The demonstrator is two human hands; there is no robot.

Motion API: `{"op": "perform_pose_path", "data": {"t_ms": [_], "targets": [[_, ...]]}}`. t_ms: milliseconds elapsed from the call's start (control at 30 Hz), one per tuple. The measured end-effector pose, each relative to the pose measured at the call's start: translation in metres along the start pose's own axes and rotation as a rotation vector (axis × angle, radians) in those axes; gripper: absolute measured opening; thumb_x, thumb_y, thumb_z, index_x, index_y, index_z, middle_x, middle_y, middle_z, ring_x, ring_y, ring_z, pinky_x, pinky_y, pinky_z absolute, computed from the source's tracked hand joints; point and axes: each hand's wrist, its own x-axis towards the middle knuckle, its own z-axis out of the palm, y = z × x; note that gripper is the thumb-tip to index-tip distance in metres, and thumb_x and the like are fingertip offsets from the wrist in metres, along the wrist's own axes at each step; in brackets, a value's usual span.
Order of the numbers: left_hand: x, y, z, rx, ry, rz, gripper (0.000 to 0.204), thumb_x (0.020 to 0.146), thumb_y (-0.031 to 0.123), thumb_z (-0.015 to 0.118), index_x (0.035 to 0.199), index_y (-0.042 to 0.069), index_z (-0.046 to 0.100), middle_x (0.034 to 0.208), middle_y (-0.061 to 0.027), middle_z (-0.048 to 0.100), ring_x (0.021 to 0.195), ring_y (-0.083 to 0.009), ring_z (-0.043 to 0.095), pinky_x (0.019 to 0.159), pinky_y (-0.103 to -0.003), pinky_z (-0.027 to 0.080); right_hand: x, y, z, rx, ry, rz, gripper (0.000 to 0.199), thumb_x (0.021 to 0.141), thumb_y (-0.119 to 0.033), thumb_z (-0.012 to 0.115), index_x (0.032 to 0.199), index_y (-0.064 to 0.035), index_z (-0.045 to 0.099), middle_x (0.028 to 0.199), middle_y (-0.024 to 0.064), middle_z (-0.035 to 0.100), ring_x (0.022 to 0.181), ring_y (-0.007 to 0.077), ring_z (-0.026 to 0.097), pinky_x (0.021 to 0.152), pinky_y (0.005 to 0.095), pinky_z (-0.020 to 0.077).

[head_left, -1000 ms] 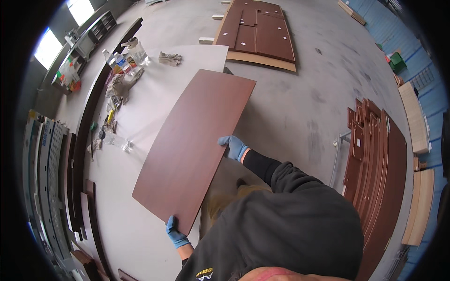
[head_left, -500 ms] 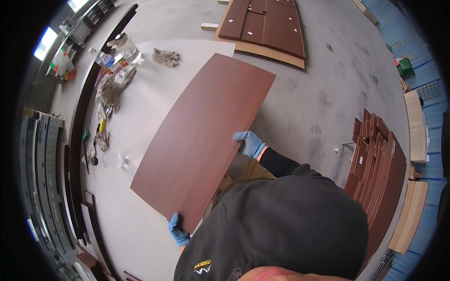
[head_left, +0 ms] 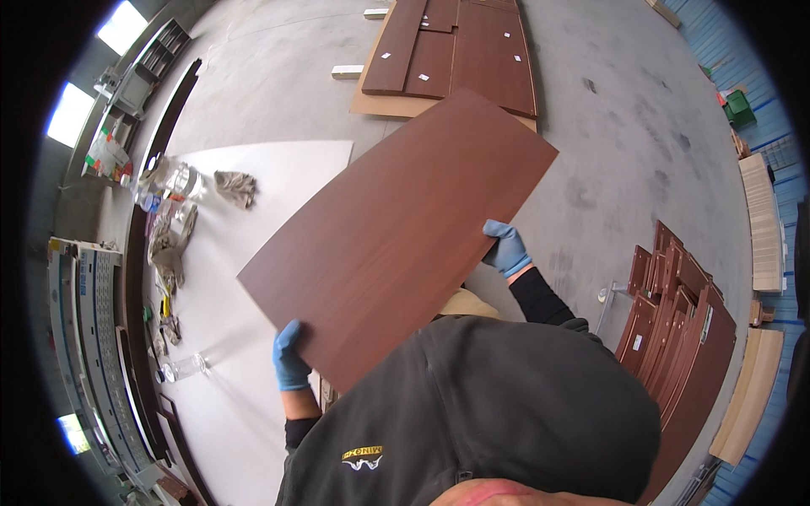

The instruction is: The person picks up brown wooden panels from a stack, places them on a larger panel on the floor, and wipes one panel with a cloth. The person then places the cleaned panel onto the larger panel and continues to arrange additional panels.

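Between my two gloved hands I hold a large reddish-brown wood panel, tilted, its far end reaching past the edge of the white worktable. My left hand, in a blue glove, grips the panel's near left edge with the thumb on top. On the right edge, my right hand closes its blue-gloved fingers, thumb over the upper face. The fingers under the panel are hidden. A clear plastic bottle lies on the table left of the panel.
Crumpled work gloves, another cloth glove heap and clear jugs sit along the table's far left. Brown panels lie stacked on the floor ahead. More brown boards stand on a trolley at right.
The panel has swung to the right, its far end now off the table and over the floor. Both hands have kept hold, and the view has shifted.
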Motion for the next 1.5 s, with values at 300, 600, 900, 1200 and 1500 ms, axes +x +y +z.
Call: {"op": "perform_pose_path", "data": {"t_ms": [300, 600, 900, 1200, 1500], "targets": [[0.09, -0.007, 0.263, -0.164, -0.181, -0.217, 0.056, 0.086, 0.02, 0.066, 0.137, -0.001, 0.058, 0.124, -0.0144, 0.068, 0.11, -0.0305, 0.068, 0.098, -0.043, 0.055, 0.094, -0.185, -0.079, 0.011, 0.264, -0.059, 0.039, 0.086, -0.015, 0.076, 0.122, -0.0089, 0.063, 0.124, 0.0083, 0.067, 0.116, 0.0294, 0.064, 0.105, 0.0463, 0.0518], [0.262, -0.034, 0.374, -0.36, -0.148, -0.44, 0.056, 0.085, 0.017, 0.071, 0.137, 0.0, 0.058, 0.125, -0.0138, 0.068, 0.113, -0.03, 0.067, 0.102, -0.045, 0.054, 0.302, -0.253, -0.145, 0.076, 0.447, 0.075, 0.037, 0.09, -0.012, 0.069, 0.125, -0.0036, 0.062, 0.124, 0.0146, 0.069, 0.114, 0.0342, 0.066, 0.103, 0.0502, 0.0532], [0.411, 0.021, 0.519, -0.274, -0.089, -0.315, 0.055, 0.083, 0.013, 0.071, 0.135, 0.0, 0.057, 0.123, -0.0106, 0.067, 0.111, -0.0277, 0.066, 0.099, -0.043, 0.055, 0.511, -0.328, -0.153, 0.118, 0.69, 0.318, 0.043, 0.092, -0.006, 0.063, 0.134, -0.0048, 0.056, 0.133, 0.016, 0.063, 0.122, 0.0379, 0.062, 0.109, 0.0563, 0.049], [0.555, -0.013, 0.627, -0.365, 0.094, -0.297, 0.049, 0.086, 0.009, 0.068, 0.132, 0.0, 0.058, 0.12, -0.0096, 0.067, 0.11, -0.0266, 0.066, 0.1, -0.043, 0.054, 0.726, -0.401, -0.183, -0.067, 0.68, 0.438, 0.033, 0.094, -0.01, 0.062, 0.126, -0.0019, 0.06, 0.126, 0.0159, 0.068, 0.114, 0.036, 0.066, 0.104, 0.0533, 0.0526], [0.709, -0.027, 0.747, -0.426, 0.234, -0.348, 0.052, 0.085, 0.009, 0.071, 0.134, 0.002, 0.058, 0.124, -0.0117, 0.066, 0.115, -0.0296, 0.065, 0.106, -0.048, 0.052, 0.921, -0.427, -0.264, -0.398, 0.701, 0.652, 0.035, 0.095, -0.014, 0.066, 0.126, 0.002, 0.063, 0.126, 0.0145, 0.07, 0.109, 0.0296, 0.069, 0.098, 0.0399, 0.0533]]}}
